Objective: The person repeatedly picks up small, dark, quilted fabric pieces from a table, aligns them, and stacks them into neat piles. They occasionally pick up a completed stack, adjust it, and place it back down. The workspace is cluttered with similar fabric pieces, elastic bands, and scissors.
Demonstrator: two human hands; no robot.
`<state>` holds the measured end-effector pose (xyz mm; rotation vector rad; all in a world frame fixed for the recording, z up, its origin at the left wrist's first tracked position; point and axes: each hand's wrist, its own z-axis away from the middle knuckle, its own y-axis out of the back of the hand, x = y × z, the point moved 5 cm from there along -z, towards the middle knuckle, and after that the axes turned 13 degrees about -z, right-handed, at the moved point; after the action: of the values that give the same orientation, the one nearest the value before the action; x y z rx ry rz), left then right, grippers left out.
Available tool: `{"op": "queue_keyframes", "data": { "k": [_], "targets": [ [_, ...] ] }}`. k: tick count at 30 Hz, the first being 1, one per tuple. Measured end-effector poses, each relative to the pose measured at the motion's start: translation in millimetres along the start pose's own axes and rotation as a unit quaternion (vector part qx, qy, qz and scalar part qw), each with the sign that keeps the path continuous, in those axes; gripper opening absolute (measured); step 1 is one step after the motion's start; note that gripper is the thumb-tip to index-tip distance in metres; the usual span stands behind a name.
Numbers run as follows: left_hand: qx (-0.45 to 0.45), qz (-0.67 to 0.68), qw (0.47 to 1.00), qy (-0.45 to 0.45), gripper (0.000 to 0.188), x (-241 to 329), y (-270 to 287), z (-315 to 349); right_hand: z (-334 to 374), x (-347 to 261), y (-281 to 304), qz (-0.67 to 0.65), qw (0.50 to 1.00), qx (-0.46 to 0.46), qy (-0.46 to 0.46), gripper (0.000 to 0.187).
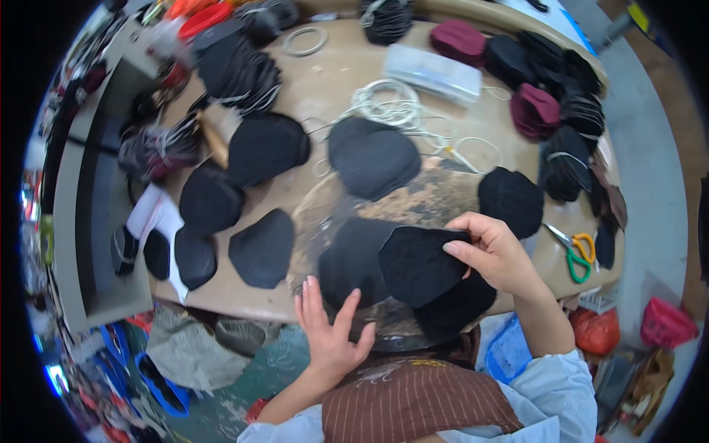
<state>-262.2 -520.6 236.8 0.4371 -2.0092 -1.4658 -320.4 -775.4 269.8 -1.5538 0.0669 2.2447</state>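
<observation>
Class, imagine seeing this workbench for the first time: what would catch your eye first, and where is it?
Probably the right hand, right of centre, pinching a black rounded piece, with the left hand spread at lower centre. The orange-and-green-handled scissors stand out near the table's right edge, and a pale coil of cord lies at upper middle.

Light-blue sleeves [557, 387] leave the forearms [543, 325] bare; the brown apron [421, 406] has thin pale stripes [395, 413], with white and yellow markings [428, 362] near one edge.
</observation>
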Motion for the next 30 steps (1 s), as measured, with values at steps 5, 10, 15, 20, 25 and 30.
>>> {"op": "queue_keyframes", "data": {
  "k": [5, 10, 15, 20, 25, 30],
  "targets": [
    [-0.008, 0.020, 0.999, 0.029, 0.054, -4, 4, 21, -29, 9, -32, 0.038, 0.998, -0.017, -0.047, 0.018],
    [-0.002, 0.036, 0.999, 0.037, 0.056, -6, 3, 18, -43, 16, -40, 0.045, 0.997, 0.007, -0.067, 0.018],
    [0.032, 0.121, 0.992, -0.008, 0.056, -4, 6, 0, -43, 25, -42, 0.012, 0.998, 0.010, -0.064, 0.017],
    [-0.008, 0.110, 0.994, 0.000, 0.055, -6, 2, -4, -46, 31, -44, 0.068, 0.995, 0.038, -0.061, 0.017],
    [-0.029, 0.077, 0.996, -0.014, 0.057, -6, 3, -4, -46, 31, -45, 0.088, 0.992, 0.061, -0.064, 0.016],
    [-0.026, 0.096, 0.995, -0.004, 0.057, -7, 1, -3, -49, 30, -46, 0.091, 0.990, 0.065, -0.088, 0.015]
  ]
}}
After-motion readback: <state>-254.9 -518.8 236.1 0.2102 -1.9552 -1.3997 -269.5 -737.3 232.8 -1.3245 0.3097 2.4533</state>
